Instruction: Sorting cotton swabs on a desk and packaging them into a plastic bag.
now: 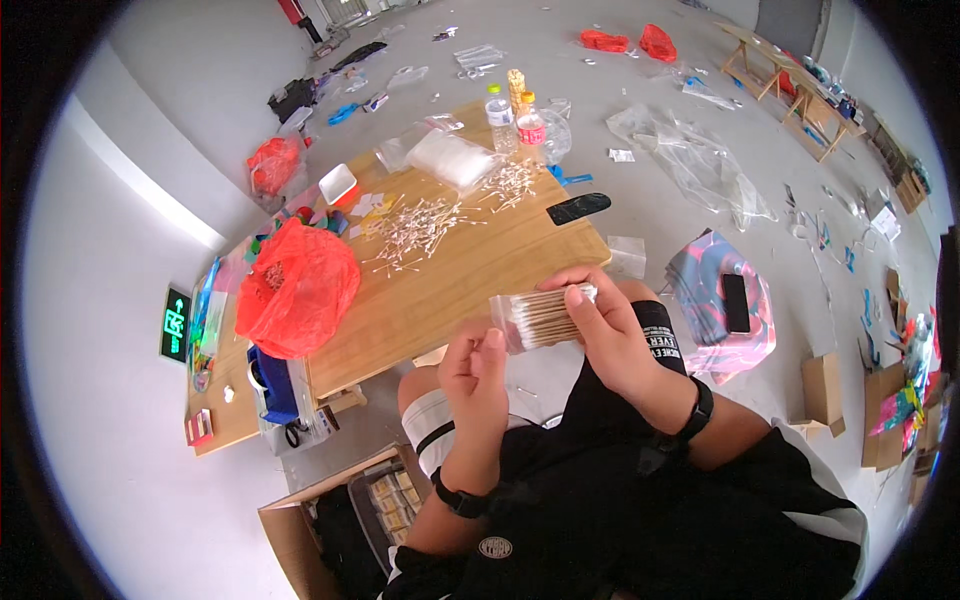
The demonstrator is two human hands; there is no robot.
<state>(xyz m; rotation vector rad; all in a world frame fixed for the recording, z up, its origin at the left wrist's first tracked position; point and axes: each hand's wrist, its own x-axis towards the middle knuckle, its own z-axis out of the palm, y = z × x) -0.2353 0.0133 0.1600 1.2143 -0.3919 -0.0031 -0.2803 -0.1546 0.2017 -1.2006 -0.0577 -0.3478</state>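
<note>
A small clear plastic bag of cotton swabs [545, 318] is held above my lap, its swabs lying side by side in a bundle. My right hand [618, 338] grips the bag's right end, thumb on top and fingers behind. At the other end, my left hand [474, 378] has its thumb and curled fingers closed on the bag's left edge. Loose cotton swabs [415, 230] lie scattered on the wooden table [480, 265] beyond my hands. Behind them rests a clear bag packed with white swabs [455, 160].
A red plastic bag [298, 285] and a blue tape dispenser [280, 385] sit on the table's left part. Bottles [501, 120] stand at its far edge. A patterned stool [715, 305] bears a phone [736, 303]. An open cardboard box [290, 530] is below left.
</note>
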